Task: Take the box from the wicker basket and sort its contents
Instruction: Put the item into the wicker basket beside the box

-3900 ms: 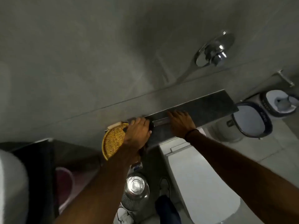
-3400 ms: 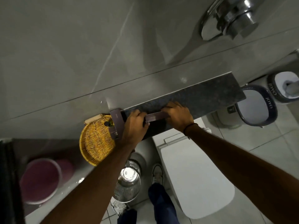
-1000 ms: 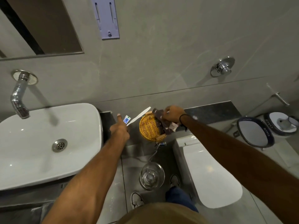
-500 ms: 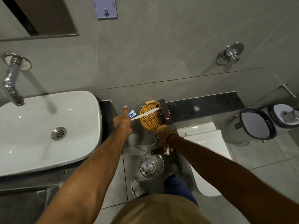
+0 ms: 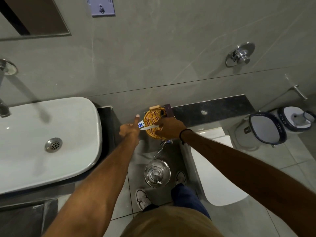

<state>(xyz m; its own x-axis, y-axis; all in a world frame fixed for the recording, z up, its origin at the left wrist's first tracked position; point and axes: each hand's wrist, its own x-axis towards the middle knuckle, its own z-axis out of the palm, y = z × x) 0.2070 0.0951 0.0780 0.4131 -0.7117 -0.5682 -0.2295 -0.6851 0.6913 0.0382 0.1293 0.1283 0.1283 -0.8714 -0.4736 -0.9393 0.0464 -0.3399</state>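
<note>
**Bathroom ledge, basket and box: items as seen**

Over the dark stone ledge [image 5: 213, 108] between washbasin [image 5: 46, 139] and toilet [image 5: 215, 168], against grey tiled wall.

1. Wicker basket [image 5: 152, 117], round, yellow, on the ledge's left end. A small dark item lies inside near its far rim; too small to identify.
2. Brown box [image 5: 168, 109], at the basket's right edge, touching it, by the wall.
3. White tube [image 5: 147, 127] with a blue-and-green label; print unreadable. It lies across the basket's near-left rim.
4. My left hand [image 5: 130, 130]: grip pinched on the tube's labelled end, thumb raised.
5. My right hand [image 5: 169, 128]: over the basket, fingertips at the tube's other end; grip closed or only touching, I cannot tell.
6. Floor: steel bin [image 5: 157, 173]; lidded bin [image 5: 266, 130] marked "joyo"; brush holder [image 5: 297, 120], same mark.
</note>
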